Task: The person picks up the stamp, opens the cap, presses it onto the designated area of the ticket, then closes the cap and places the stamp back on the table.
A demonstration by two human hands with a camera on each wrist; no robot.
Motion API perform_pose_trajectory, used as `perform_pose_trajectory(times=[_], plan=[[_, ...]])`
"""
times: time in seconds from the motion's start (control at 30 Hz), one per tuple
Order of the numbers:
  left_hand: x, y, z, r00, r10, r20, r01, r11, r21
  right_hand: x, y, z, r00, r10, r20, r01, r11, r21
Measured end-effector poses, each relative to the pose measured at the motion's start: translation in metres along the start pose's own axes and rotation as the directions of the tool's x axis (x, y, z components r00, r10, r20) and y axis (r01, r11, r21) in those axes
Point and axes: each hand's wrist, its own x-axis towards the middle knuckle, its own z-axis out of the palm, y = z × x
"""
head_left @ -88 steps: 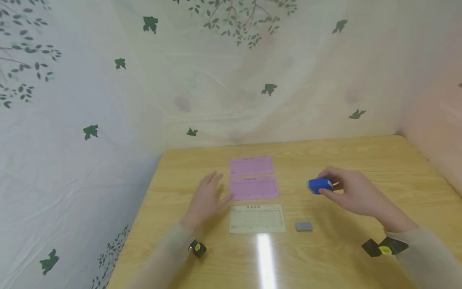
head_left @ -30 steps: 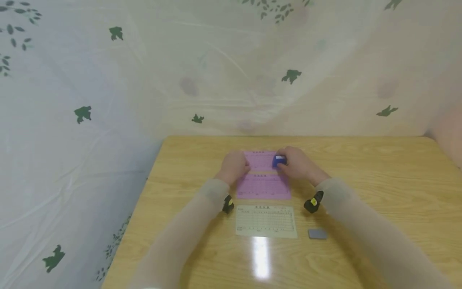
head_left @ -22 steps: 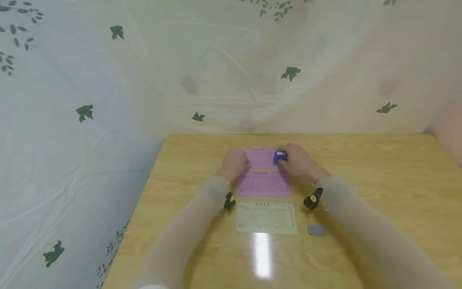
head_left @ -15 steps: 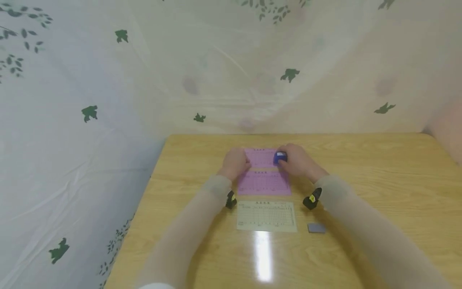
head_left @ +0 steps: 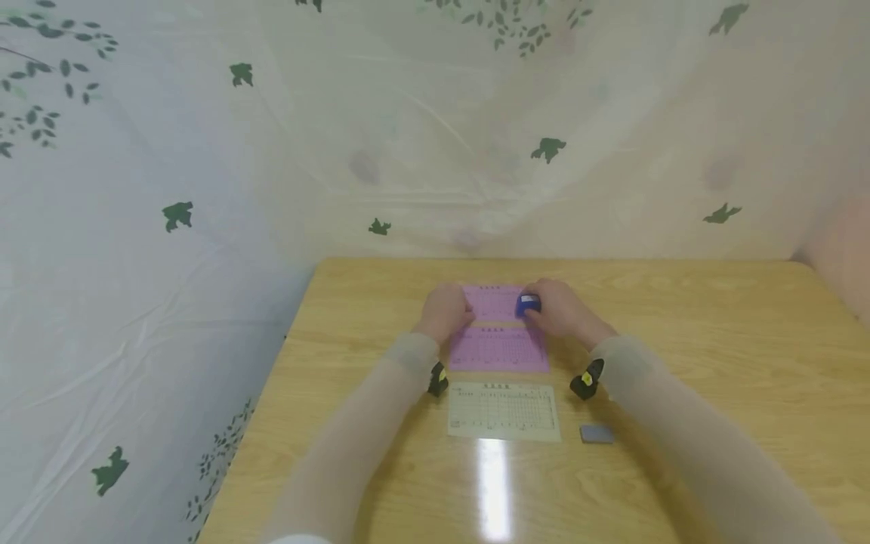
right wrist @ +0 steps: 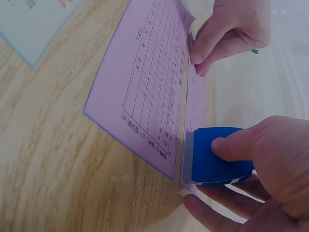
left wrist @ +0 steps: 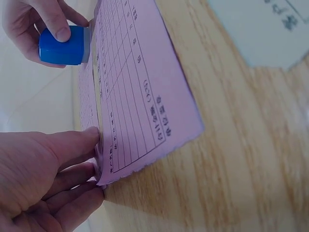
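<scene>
My right hand [right wrist: 270, 169] grips a blue stamp [right wrist: 217, 154] with a grey base, thumb on one side and fingers on the other. In the right wrist view the stamp's base is against the right end of the far pink slip [right wrist: 195, 104]. At the left end of the two pink slips, my left hand [left wrist: 48, 174] rests with its thumb and fingertips on the paper's edge. The nearer pink slip [head_left: 499, 350] lies just in front, printed with a form grid. Both hands hide parts of the far slip in the head view.
A pale green printed slip [head_left: 503, 412] lies nearer me on the wooden table [head_left: 714, 363]. To its right is a small grey rectangular piece [head_left: 596, 434]. A patterned curtain [head_left: 435, 151] hangs behind the table and along its left side.
Since the earliest frame, my right hand has brought the stamp left and away from me onto the far slip. My left hand has moved to that slip's left end. Lately both stay put.
</scene>
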Motion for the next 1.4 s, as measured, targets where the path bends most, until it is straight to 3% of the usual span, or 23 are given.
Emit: perform_pose_trajectory(times=[0.8,1.0,1.13,1.27,1.4], plan=[[-0.006,0.007,0.003,0.999,0.031,0.007,-0.031,1.000,0.005,-0.011,0.009,0.004,1.000,0.021,0.006,-0.021,1.000,0.001],[-0.006,0.006,0.006,1.000,0.023,0.000,-0.023,1.000,-0.013,-0.013,0.010,0.001,0.999,0.044,0.027,-0.046,0.995,0.093],[-0.004,0.006,0.006,0.999,0.036,-0.008,-0.036,0.999,-0.004,-0.017,0.012,-0.015,0.996,0.042,-0.081,-0.028,0.986,0.163],[-0.003,0.005,0.004,0.999,0.048,-0.012,-0.048,0.999,0.014,-0.022,0.014,-0.039,0.972,-0.021,-0.236,0.052,0.991,0.125],[-0.003,0.000,0.003,0.999,0.047,-0.009,-0.046,0.998,0.034,-0.029,0.015,-0.053,0.966,-0.060,-0.251,0.087,0.992,0.096]])
